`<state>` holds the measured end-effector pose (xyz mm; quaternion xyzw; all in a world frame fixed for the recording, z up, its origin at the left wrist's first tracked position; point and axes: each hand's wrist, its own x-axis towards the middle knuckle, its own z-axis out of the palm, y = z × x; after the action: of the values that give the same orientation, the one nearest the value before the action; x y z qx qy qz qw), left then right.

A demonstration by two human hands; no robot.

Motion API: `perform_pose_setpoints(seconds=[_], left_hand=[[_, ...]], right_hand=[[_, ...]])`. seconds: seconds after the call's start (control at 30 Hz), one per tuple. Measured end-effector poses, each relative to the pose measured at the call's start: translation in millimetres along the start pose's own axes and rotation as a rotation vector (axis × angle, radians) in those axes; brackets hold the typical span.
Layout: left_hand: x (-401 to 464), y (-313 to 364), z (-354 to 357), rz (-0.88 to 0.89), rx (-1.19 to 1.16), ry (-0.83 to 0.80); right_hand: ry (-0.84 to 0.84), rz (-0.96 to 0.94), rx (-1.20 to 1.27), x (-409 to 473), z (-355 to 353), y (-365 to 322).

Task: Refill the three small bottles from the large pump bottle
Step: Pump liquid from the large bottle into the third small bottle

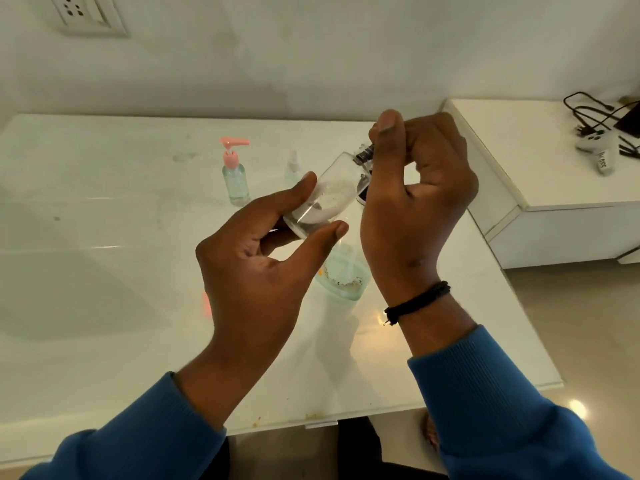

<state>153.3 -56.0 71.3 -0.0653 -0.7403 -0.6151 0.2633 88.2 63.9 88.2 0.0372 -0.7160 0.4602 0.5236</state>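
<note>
My left hand point(256, 271) holds a clear bottle point(323, 194) tilted in the air above the white table point(104, 306), thumb and fingers curled round its base. My right hand point(415, 202) grips the dark cap point(364, 155) at the bottle's neck. Directly beneath the hands a clear greenish bottle point(343, 282) stands on the table, its upper part hidden by them. Farther back stand a small bottle with a pink pump point(235, 174) and a small clear spray bottle point(292, 168).
A small pink thing point(206, 304) peeks out left of my left wrist. A white cabinet point(540, 174) at the right carries black cables point(588, 112) and a white device point(597, 150). A wall socket point(86, 13) is at top left. The table's front edge point(311, 424) runs near my body.
</note>
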Motion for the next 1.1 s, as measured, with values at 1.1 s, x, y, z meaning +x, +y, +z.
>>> perform_pose_setpoints(seconds=[1.1], left_hand=[[2.0, -1.8, -1.1, 0.036, -0.005, -0.003]], right_hand=[[-0.003, -0.032, -0.01, 2.8, -2.4, 1.5]])
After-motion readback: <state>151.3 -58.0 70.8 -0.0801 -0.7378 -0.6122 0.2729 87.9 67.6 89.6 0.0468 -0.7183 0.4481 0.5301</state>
